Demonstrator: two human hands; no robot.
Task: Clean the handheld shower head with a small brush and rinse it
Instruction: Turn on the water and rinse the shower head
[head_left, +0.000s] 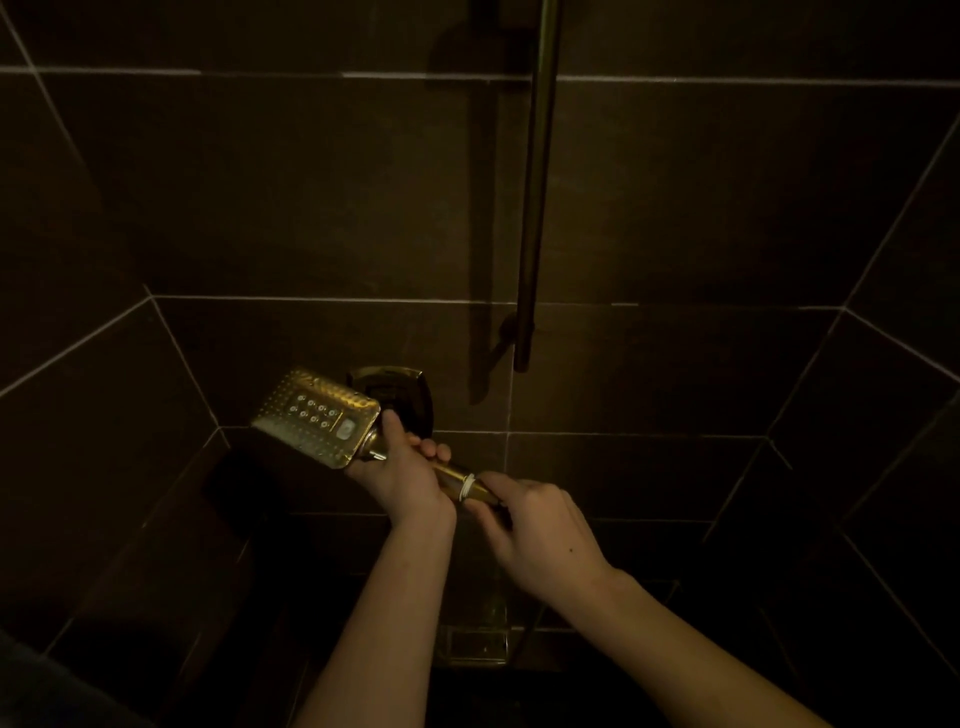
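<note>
The gold handheld shower head (317, 415) is rectangular, its nozzle face turned up toward me, left of centre. My left hand (400, 470) grips its handle just behind the head. My right hand (535, 525) holds the lower end of the handle, its fingers curled round the gold hose nut (480, 491) beside a white ring. No brush is in view.
Dark tiled walls with pale grout enclose the shower. A vertical slide rail (537, 182) runs down the back wall. A gold wall control (395, 389) sits behind the shower head. A glinting fitting (475, 644) lies low on the dim floor.
</note>
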